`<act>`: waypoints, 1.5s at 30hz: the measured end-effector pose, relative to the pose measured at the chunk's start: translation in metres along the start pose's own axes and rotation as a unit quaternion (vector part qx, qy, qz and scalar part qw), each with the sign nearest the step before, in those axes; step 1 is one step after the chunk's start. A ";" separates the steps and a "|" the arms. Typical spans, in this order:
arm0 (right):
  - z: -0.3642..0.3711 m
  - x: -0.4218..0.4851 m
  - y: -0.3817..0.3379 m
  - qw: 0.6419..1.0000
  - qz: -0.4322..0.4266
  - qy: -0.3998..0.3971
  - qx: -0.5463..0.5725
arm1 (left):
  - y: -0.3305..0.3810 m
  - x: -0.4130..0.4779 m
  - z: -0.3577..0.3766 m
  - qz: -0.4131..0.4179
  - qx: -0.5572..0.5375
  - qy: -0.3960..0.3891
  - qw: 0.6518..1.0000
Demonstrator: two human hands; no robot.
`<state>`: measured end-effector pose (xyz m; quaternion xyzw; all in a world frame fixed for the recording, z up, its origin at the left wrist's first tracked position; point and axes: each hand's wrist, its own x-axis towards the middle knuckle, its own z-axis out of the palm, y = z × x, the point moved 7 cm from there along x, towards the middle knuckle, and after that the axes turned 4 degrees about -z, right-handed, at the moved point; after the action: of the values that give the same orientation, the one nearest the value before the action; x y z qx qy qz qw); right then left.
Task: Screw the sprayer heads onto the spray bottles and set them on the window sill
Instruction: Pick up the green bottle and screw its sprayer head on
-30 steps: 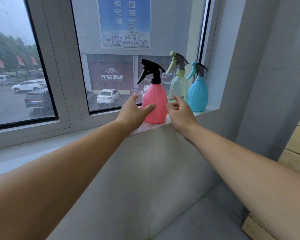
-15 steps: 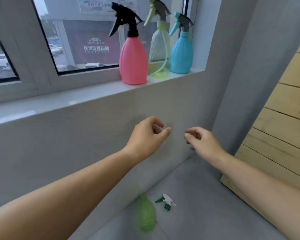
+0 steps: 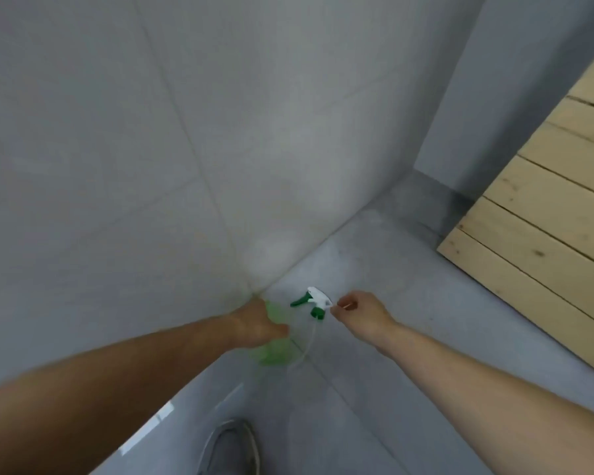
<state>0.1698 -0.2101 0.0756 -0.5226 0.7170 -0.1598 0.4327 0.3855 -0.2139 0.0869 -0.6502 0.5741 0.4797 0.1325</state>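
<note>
A translucent green spray bottle [image 3: 275,352] lies on the grey floor at the foot of the tiled wall. My left hand [image 3: 258,324] is wrapped over its upper part. Beside it lies a white and green sprayer head [image 3: 314,301], its thin clear tube [image 3: 305,347] trailing toward me. My right hand [image 3: 361,313] is just right of the head, thumb and forefinger pinched at its white rear end; the blur hides whether they grip it. The window sill and the other bottles are out of view.
The grey tiled wall [image 3: 185,149] fills the upper left. A pale wooden plank panel [image 3: 545,241] leans at the right. My shoe [image 3: 230,447] shows at the bottom edge on the grey floor [image 3: 408,389].
My view has swung down from the sill to the floor. Both hands have dropped from mid-air to the green bottle and the sprayer head, the left closing over the bottle.
</note>
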 end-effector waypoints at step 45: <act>-0.308 -0.207 -0.056 0.904 -0.146 0.288 0.281 | 0.154 -0.180 0.006 0.207 0.089 0.156 0.962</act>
<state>-0.0226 -0.1174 0.3846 -0.4094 0.6518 -0.5592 0.3079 0.2697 -0.1448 0.2816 -0.5695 0.7502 0.3359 -0.0035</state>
